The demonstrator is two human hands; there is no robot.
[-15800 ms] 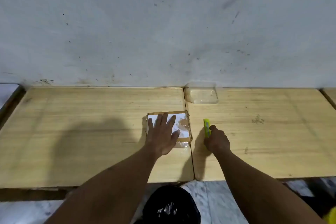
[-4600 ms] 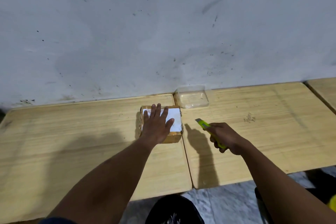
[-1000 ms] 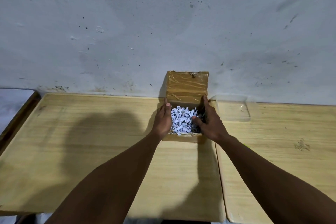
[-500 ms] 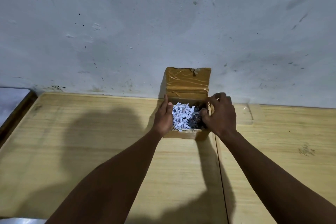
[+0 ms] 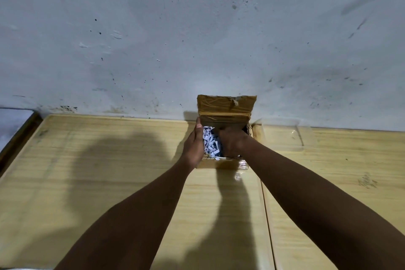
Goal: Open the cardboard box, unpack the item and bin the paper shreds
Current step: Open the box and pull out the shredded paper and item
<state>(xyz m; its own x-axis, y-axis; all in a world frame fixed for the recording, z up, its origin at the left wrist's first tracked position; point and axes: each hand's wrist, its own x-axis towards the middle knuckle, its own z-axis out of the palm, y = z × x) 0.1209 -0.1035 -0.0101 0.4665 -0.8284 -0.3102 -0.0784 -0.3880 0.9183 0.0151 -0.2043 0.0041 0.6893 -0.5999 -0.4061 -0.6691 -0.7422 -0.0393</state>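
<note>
A small cardboard box [image 5: 221,163] sits on the wooden table against the wall, its taped lid [image 5: 226,106] standing upright and open. White paper shreds [image 5: 210,146] fill the box. My left hand [image 5: 194,146] rests flat against the box's left side, fingers straight. My right hand [image 5: 232,141] reaches down into the box on the right, its fingers buried among the shreds and hidden. The item inside does not show.
A clear plastic container [image 5: 282,137] lies just right of the box by the wall. A seam [image 5: 266,215] splits the two tabletops [image 5: 109,171]. The wall stands directly behind the box. The table's left edge [image 5: 19,138] is dark-rimmed.
My right hand has moved from the box's right rim down into the shreds. My left hand stays on the left side. The lid remains up.
</note>
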